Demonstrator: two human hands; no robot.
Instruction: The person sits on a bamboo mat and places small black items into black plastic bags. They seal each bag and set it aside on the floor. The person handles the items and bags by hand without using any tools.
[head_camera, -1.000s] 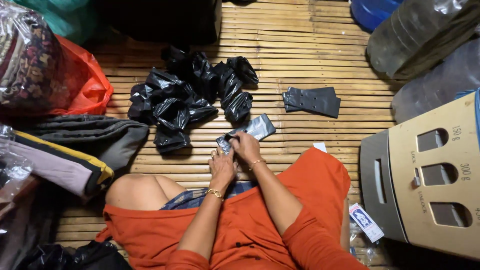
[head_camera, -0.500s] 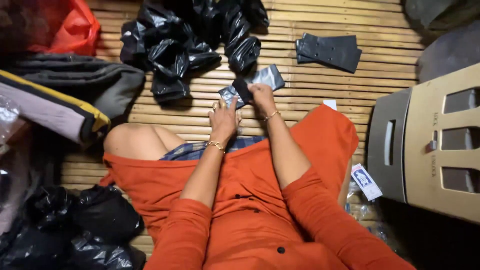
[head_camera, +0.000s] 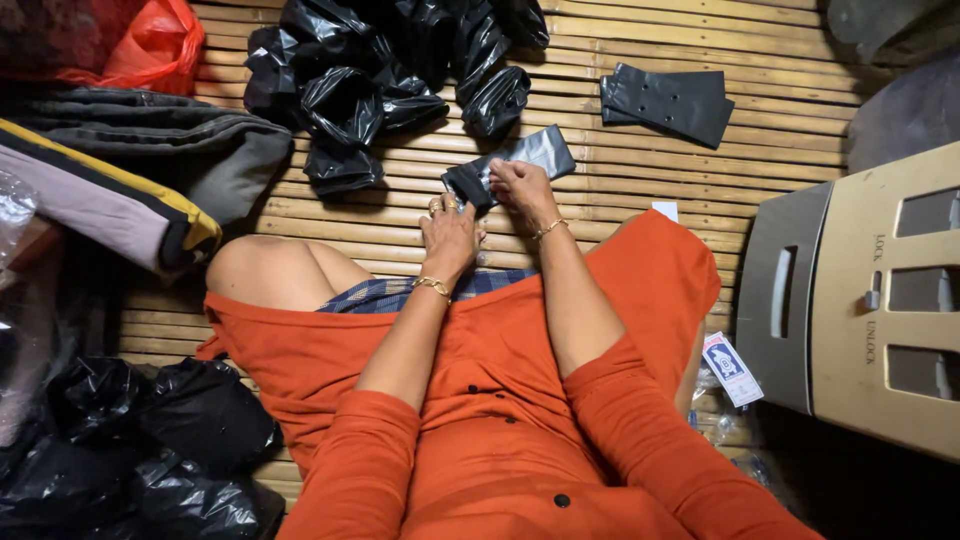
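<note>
I sit on a bamboo slat floor (head_camera: 330, 215) in orange clothes. Both hands work a flat black plastic bag (head_camera: 520, 160) lying just in front of my knees. My left hand (head_camera: 450, 232) pinches the bag's near end, which is folded or rolled over. My right hand (head_camera: 522, 185) presses down on the bag beside it. Each wrist wears a gold bracelet. Beyond the bag lies a heap of crumpled black plastic bags (head_camera: 375, 75). A flat stack of black bags (head_camera: 670, 100) lies at the far right of the heap.
Folded cloth and a grey bag (head_camera: 130, 170) lie at the left, with a red plastic bag (head_camera: 150, 45) behind. More black bags (head_camera: 140, 450) sit by my left hip. A beige plastic stool (head_camera: 870, 290) lies on its side at the right, a small printed packet (head_camera: 732, 368) beside it.
The view has tilted down, so the heap sits higher in frame. Both hands stay on the same black bag, working its near end.
</note>
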